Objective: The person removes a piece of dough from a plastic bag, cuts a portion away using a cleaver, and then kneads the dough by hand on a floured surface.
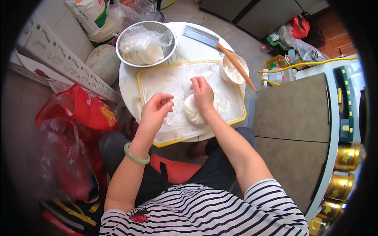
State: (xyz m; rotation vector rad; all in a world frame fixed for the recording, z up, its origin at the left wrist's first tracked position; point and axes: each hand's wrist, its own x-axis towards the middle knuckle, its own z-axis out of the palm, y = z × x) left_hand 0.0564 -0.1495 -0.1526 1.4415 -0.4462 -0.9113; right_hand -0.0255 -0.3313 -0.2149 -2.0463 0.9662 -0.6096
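Note:
A floured cutting board [180, 77] with a yellow rim lies on a round white table. On it sits a smooth lump of white dough [192, 113] with folds along its side. My right hand [203, 93] is over the dough's upper right edge and hides part of it. Its fingers are curled near the thumb; whether they pinch anything is hidden. To the left of the dough, my left hand [158, 106] hovers over the board, empty, with fingers bent and apart. A bowl of flour [234, 70] stands at the board's upper right corner, a wooden rolling pin [237, 65] across it.
A metal colander [171, 51] at the table's back left holds dough under a plastic bag [144, 41]. Behind the bowl lies a wide metal blade [200, 35]. A red bag [79, 110] stands left of the table, and a brown-topped cabinet [292, 109] is on the right.

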